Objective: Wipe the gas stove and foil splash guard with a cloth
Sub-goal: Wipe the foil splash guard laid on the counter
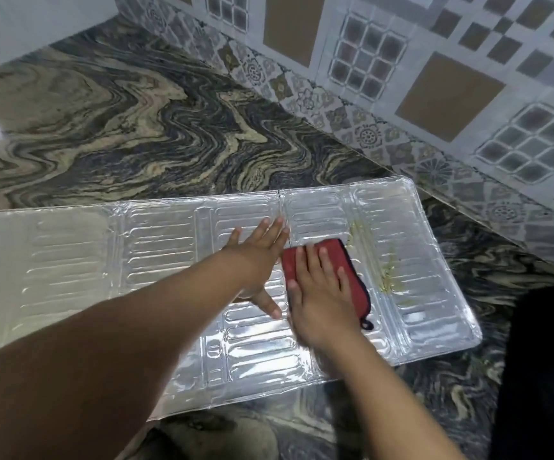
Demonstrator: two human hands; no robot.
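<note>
Silver embossed foil splash guard point(70, 260) lies flat, unfolded, on the swirled grey-and-beige marble surface point(119, 121). Left hand point(259, 260) pressed flat on the guard's middle panel, fingers straight and spread, holding nothing. Right hand point(318, 293) flat on top of a red cloth pad with dark trim point(345, 260), fingers straight, pressing it onto the foil just right of the left hand; the two hands almost touch. Small dark loop of the cloth sticks out at its near corner. Yellowish smeared residue point(388, 270) on the foil just right of the cloth. Patterned grey-and-tan tiled wall point(435, 78) behind the surface. Dark object point(548, 360) at the right edge, cannot tell what.
</note>
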